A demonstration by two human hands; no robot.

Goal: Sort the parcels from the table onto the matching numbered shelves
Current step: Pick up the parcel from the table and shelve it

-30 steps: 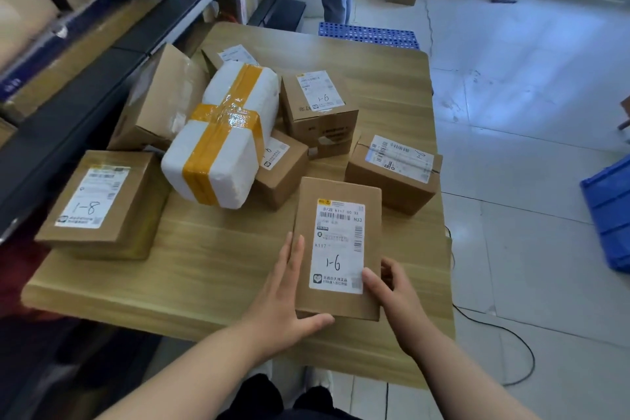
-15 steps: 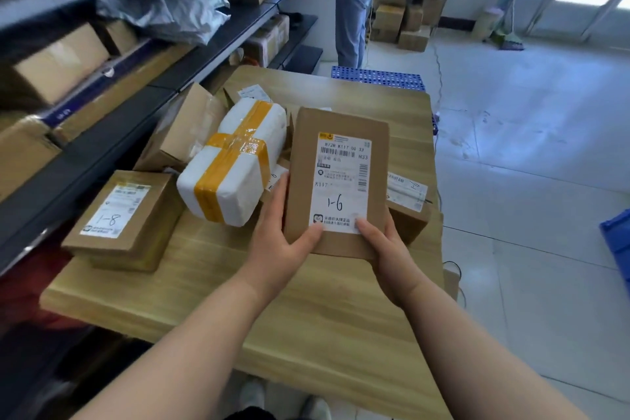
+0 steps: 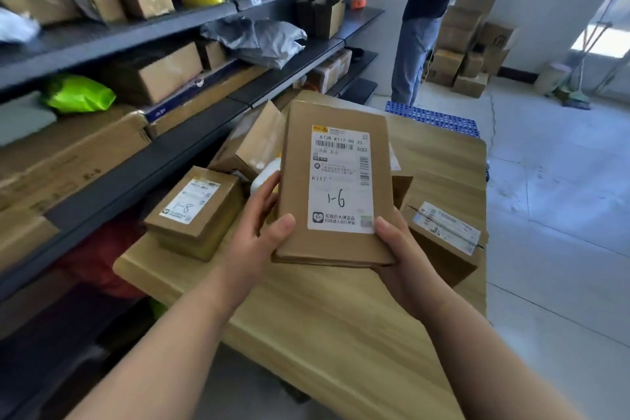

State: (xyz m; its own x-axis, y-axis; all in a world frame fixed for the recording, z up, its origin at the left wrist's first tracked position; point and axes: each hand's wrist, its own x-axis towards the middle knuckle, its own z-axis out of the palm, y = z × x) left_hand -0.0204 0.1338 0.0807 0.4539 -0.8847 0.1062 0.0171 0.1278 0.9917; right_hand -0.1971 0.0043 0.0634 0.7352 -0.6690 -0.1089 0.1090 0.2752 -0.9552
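Since marked 1-6 by hand, belongs on the shelf of that number; looks like the carrying step, placing not yet done. To the left, shelves (image 3: 102,41) crowded with boxes and bags, tags too small to read: calls for finding the right tag and a free gap. To the right, open floor (image 3: 552,215) for turning. Below, desk (image 3: 341,334) with its near edge close to the body. Above it, parcel 1-6 (image 3: 296,147) held clear of parcel 1-8 (image 3: 194,211) and the rest, grasped at the lower corners by left hand (image 3: 259,235) and right hand (image 3: 402,256), thumbs on top.
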